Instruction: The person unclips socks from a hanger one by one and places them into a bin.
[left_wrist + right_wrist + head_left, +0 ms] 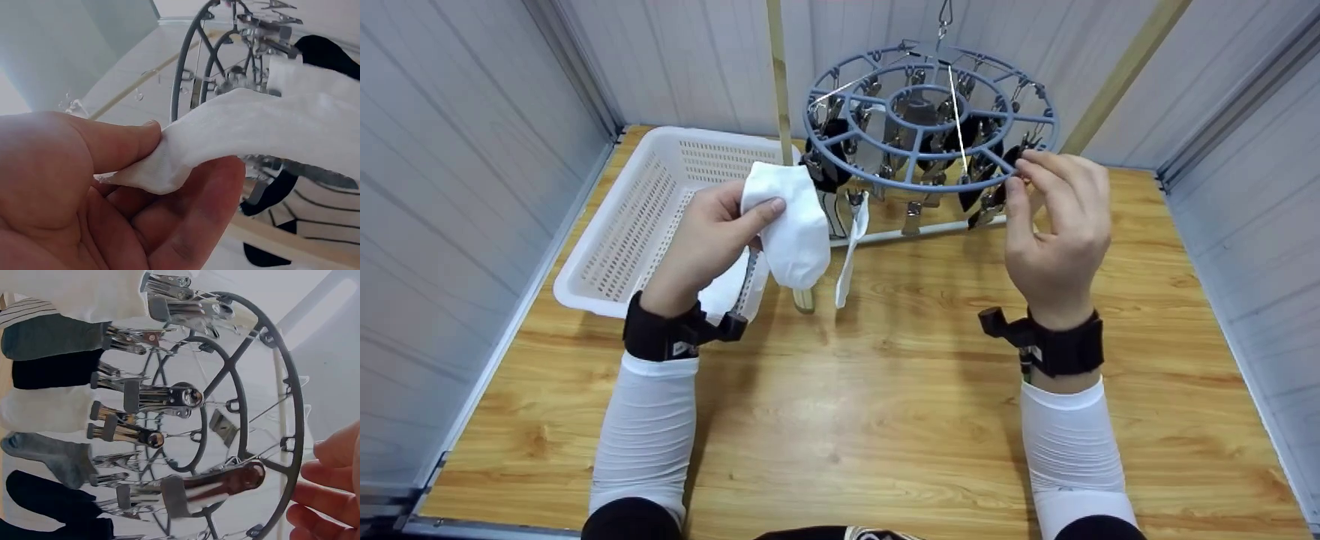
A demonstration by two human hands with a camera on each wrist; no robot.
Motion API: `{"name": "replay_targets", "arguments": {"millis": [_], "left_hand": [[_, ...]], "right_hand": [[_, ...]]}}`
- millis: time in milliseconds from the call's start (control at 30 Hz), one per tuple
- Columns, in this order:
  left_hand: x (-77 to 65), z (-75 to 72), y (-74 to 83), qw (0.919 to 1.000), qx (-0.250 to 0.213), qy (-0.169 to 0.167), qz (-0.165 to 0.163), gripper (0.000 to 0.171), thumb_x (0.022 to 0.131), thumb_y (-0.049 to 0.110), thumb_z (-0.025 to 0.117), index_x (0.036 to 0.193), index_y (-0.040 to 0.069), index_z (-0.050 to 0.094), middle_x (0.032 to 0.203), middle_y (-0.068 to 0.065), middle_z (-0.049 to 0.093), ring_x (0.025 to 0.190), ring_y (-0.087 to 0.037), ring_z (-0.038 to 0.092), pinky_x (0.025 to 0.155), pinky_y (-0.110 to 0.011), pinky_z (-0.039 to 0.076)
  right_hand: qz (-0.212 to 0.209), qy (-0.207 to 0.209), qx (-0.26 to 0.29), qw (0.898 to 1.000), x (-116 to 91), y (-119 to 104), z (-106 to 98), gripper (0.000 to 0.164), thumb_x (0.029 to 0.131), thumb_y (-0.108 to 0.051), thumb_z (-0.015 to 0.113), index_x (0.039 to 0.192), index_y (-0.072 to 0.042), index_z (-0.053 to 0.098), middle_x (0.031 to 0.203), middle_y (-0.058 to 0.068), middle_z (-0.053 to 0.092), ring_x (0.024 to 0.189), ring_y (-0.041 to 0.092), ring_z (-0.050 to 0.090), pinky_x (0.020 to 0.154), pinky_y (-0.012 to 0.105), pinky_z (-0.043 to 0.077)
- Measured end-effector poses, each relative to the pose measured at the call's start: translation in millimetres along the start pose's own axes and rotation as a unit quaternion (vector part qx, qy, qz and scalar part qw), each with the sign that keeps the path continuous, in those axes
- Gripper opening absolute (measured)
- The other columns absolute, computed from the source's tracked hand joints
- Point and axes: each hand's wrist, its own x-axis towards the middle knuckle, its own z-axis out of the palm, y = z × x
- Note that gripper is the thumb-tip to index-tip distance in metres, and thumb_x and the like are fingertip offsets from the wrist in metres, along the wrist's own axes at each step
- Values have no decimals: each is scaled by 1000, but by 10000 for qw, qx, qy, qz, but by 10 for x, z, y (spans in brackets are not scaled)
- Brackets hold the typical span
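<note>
A white sock (787, 225) is pinched between the thumb and fingers of my left hand (712, 229); its free end extends toward the rack. The round blue-grey hanging rack (911, 161) bears metal clips all round. My right hand (1061, 210) is at the rack's right rim, fingertips beside its outer edge in the right wrist view; whether they touch it, I cannot tell. Another white sock (851, 251) hangs from a clip on the near left. Dark, grey, white and striped socks hang along the rack, among them a grey sock (53, 337).
A white plastic basket (607, 225) stands on the wooden table (847, 420) at the left, with white cloth inside. A wooden pole (780, 82) rises beside the basket, and another slants at the back right. Pale panel walls enclose the table.
</note>
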Motion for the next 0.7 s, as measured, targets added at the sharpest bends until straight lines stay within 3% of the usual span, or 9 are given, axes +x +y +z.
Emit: {"name": "replay_targets", "arguments": {"millis": [133,333,700], "left_hand": [[3,-76,11,9999,-29,97,37,20,108,13,75,114,-6,77,94,-9,79,77,-16,75,67,-28,64],[8,-229,-8,9992,134,368,-117,27,109,17,74,122,-7,75,100,-10,80,85,-20,78,74,-31,67],[43,-475,-68,9969,55,724,-318,28,111,19,72,121,-8,74,98,-5,77,84,-18,77,74,-30,67]], "right_hand": [[-323,94,177,9993,-2,-131,23,14,92,2,77,104,7,82,115,23,79,107,49,66,104,48,51],[-753,-352,213,9963,-59,-139,52,15,92,-1,78,105,5,83,112,21,81,108,47,69,105,51,52],[-699,-521,-95,9961,-69,26,20,9,94,-2,79,97,4,85,102,20,82,103,46,72,102,50,52]]}}
